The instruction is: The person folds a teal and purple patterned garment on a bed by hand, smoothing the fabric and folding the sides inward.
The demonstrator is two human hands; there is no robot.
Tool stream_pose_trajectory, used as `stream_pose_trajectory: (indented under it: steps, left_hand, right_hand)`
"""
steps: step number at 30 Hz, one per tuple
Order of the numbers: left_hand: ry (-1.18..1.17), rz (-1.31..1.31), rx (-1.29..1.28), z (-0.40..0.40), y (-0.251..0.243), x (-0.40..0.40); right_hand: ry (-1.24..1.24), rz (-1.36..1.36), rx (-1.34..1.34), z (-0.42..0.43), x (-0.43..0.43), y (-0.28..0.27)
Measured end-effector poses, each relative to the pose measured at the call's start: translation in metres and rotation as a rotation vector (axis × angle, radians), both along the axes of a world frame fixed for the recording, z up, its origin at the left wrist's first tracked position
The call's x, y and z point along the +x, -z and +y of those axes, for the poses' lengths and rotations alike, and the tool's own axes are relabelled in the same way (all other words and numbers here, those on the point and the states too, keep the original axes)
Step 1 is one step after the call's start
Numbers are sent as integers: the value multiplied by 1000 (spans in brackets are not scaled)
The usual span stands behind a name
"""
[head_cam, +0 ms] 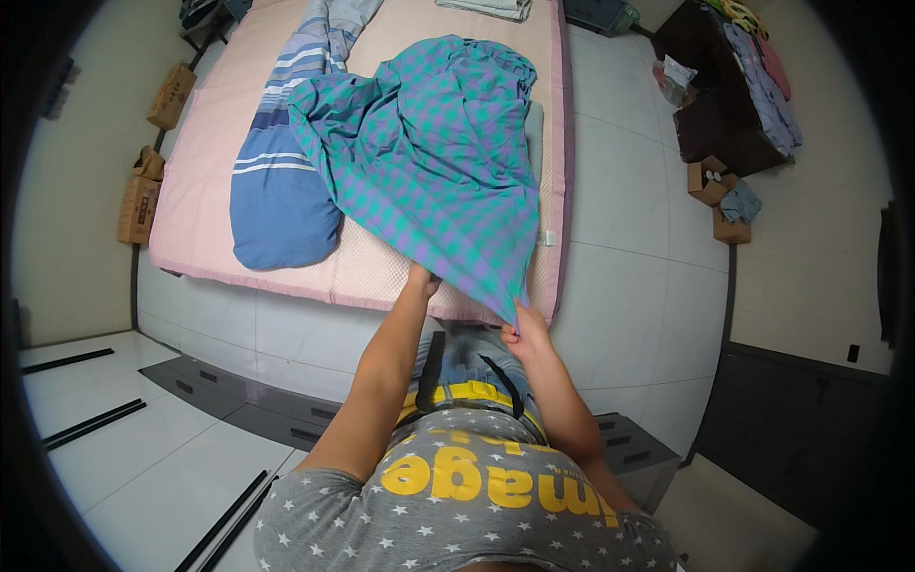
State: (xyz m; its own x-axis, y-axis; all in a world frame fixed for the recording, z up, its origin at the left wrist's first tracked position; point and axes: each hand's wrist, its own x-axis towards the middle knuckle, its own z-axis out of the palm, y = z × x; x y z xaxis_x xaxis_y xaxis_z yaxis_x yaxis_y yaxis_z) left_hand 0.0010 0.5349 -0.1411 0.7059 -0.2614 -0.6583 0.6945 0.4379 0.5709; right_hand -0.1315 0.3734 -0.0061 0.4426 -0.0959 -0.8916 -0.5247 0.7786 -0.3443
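Observation:
A rumpled green and purple checked cloth [457, 157] is spread over the pink bed cover [204, 193], with one corner drawn toward me. My right hand [527, 330] grips that corner at the bed's near edge. My left hand [427, 279] is at the cloth's lower edge, its fingers partly hidden beneath the fabric, so its grip cannot be made out. Left of the checked cloth lies a blue striped quilt [286, 207], partly overlapped by it. A pale folded item [535, 136] shows from under the cloth's right side.
Folded pale cloth [493, 7] lies at the bed's far end. Cardboard boxes [139, 207] stand along the left wall. To the right are a dark wooden cabinet [722, 107] with clothes on it and open cardboard boxes [708, 182]. Grey drawers [236, 400] are behind me.

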Motion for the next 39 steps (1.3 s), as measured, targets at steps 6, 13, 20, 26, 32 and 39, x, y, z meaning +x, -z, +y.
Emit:
stream_pose_trajectory:
  steps: [6,13,20,26,32,39]
  left_hand:
    - [-198,-123,-269,4,15,36]
    - [-263,-128,300,37,48,45]
    - [-458,186,437,76,51,14]
    - [-488,263,-123,97,22,10]
    - [-346,302,-145,71,47,29]
    - [-416,107,259,65,51,40]
  right_hand:
    - [-98,-22,-141,3,-22,-16]
    - [-128,-43,-220,-25,-46,-54]
    - [-66,18,-491,-62,-31,-15]
    - [-343,100,-663,-49,-38,-14]
    - [-216,-59,-603,-15,-53,-38]
    - [-93,2,-448,-27,-68,-29]
